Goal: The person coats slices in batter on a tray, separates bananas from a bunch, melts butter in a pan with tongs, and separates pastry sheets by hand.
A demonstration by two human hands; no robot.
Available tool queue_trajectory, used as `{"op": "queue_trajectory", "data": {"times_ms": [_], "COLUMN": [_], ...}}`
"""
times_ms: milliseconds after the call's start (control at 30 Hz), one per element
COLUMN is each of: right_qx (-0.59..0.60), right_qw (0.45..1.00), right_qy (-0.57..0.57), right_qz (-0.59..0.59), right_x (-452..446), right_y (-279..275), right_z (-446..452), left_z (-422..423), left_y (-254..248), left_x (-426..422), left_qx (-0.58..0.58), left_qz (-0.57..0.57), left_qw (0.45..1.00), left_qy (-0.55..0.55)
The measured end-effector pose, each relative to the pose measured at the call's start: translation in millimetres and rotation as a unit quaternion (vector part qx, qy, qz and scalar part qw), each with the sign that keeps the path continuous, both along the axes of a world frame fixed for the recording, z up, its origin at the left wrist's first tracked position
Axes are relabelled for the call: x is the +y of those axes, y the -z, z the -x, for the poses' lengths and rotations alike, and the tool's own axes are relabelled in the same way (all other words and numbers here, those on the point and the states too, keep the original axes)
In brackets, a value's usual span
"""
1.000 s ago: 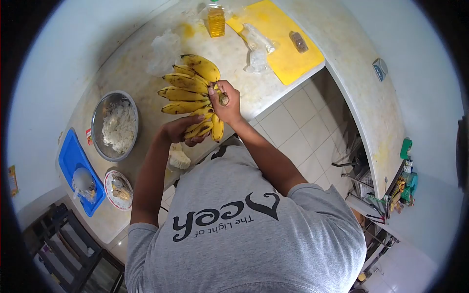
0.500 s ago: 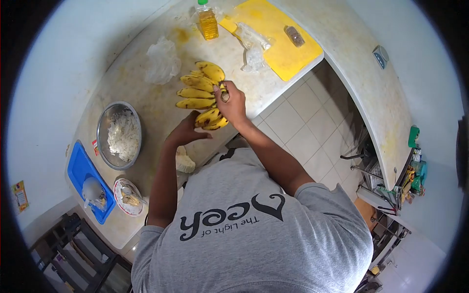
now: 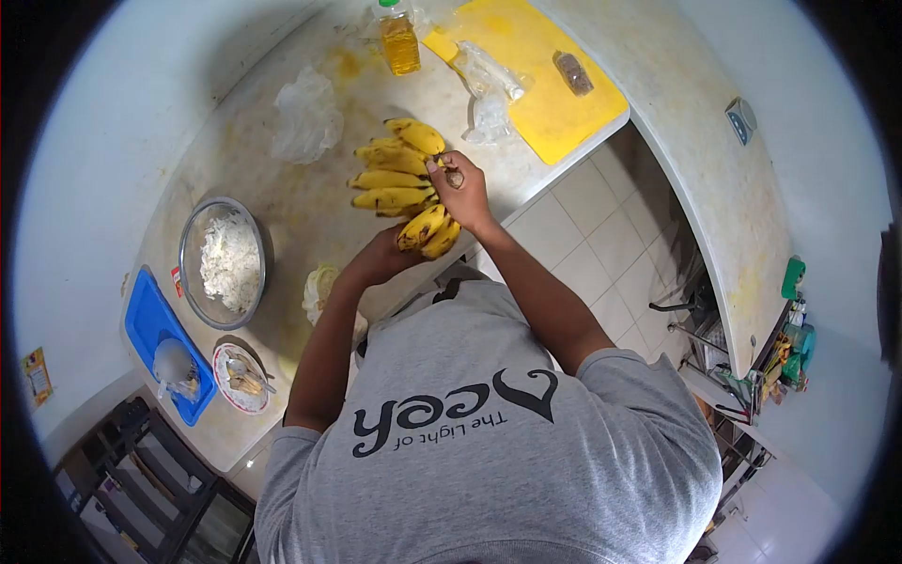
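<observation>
A bunch of yellow bananas (image 3: 395, 179) with dark specks is held above the near edge of the counter. My right hand (image 3: 463, 195) is closed around its stem end, the cut stem showing between the fingers. My left hand (image 3: 381, 258) cups the lowest bananas from the left and below; its fingers are mostly hidden behind the fruit. Near my left forearm lies a pale, cabbage-like item (image 3: 320, 291), partly covered by the arm.
To the left stand a metal bowl (image 3: 266, 273) of white shreds, a blue tray (image 3: 141, 315) and a plate (image 3: 223, 362) with cutlery. Farther back are a crumpled plastic bag (image 3: 305, 117), an oil bottle (image 3: 400, 47) and a yellow cutting board (image 3: 554, 122) bearing a packet (image 3: 572, 72).
The bananas and my right hand have shifted slightly right in view. My left hand has moved from beside the lower bananas to under them, uncovering more of the pale item.
</observation>
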State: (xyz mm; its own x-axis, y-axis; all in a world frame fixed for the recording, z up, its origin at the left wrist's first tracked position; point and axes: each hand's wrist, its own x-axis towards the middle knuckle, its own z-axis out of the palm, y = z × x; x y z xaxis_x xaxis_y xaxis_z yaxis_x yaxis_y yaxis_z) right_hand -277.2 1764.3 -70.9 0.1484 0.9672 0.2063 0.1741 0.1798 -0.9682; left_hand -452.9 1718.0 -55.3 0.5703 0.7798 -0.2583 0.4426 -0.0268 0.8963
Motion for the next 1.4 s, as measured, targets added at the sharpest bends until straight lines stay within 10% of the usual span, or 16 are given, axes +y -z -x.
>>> {"op": "queue_trajectory", "data": {"times_ms": [67,200,367,433,633,733,933,1400], "right_qx": [0.082,0.118,-0.011,-0.046,-0.078,-0.079,-0.105,0.047], "right_qw": [0.994,0.991,0.998,0.996,0.991,0.991,0.985,0.996], "right_qy": [-0.058,-0.066,0.046,0.074,0.105,0.112,0.100,0.004], "right_qz": [0.034,0.012,-0.046,-0.009,0.021,0.012,0.097,0.073], "right_x": [4,24,68,70,61,56,32,11], "right_y": [11,-2,2,-3,8,8,13,34], "right_z": [-6,-26,-54,-49,-37,-34,-18,2], "left_z": [-3,49,44,43,8,-4,-60,-39], "left_y": [-44,3,64,115,95,53,-9,-36], "left_x": [9,12,16,23,29,32,31,19], "left_qx": [0.054,-0.231,0.036,0.283,0.385,0.196,0.100,0.164], "left_qz": [0.239,0.574,0.117,-0.246,-0.305,-0.439,-0.273,-0.166], "left_qw": [0.969,0.766,0.975,0.905,0.822,0.813,0.948,0.969], "left_qy": [0.013,0.177,-0.187,-0.201,-0.287,-0.328,-0.128,-0.083]}}
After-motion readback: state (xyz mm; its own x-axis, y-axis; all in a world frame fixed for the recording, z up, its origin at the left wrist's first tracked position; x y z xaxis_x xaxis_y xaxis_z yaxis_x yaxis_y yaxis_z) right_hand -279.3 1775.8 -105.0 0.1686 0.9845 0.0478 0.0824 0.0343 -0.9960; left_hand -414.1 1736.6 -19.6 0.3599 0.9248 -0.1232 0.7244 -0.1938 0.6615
